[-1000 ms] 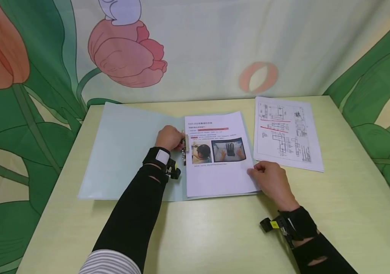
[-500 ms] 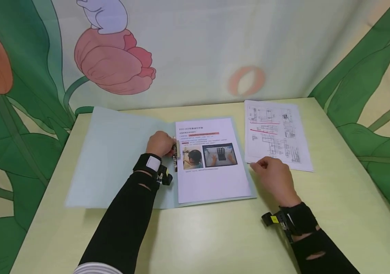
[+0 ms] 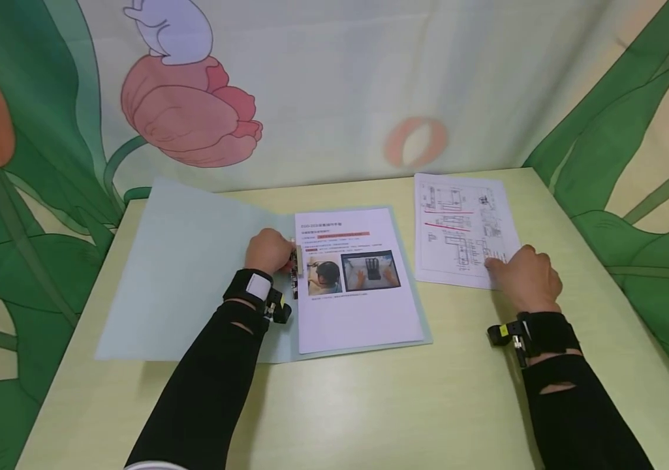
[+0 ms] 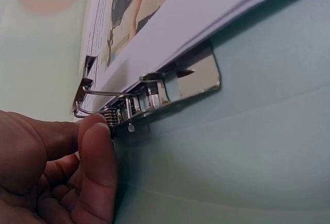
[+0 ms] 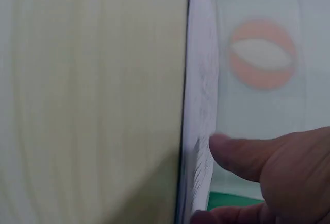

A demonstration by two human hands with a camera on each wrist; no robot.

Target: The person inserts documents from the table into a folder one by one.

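Observation:
A pale blue folder (image 3: 187, 261) lies open, with a stack of printed pages (image 3: 357, 326) on its right side. My left hand (image 3: 268, 250) is at the metal lever clip (image 4: 198, 72) along the folder's spine. Seen from the left wrist, thumb and forefinger pinch the clip's end beside its coiled spring and wire. To the right of the folder lie sheets with technical drawings (image 3: 451, 228) and red lines. My right hand (image 3: 527, 281) reaches over their lower right corner, thumb on the top sheet; in the right wrist view thumb and finger are apart at the sheets (image 5: 202, 90).
Both folder and sheets lie on a light wooden table (image 3: 363, 411). Behind it hangs a curtain (image 3: 322, 98) printed with flowers and leaves. Each wrist carries a small black camera, the left one (image 3: 278, 308) just over the folder.
My right hand has left the lower right corner of the folder's pages and moved right to the drawing sheets. The left hand stays at the clip. The head view has shifted slightly.

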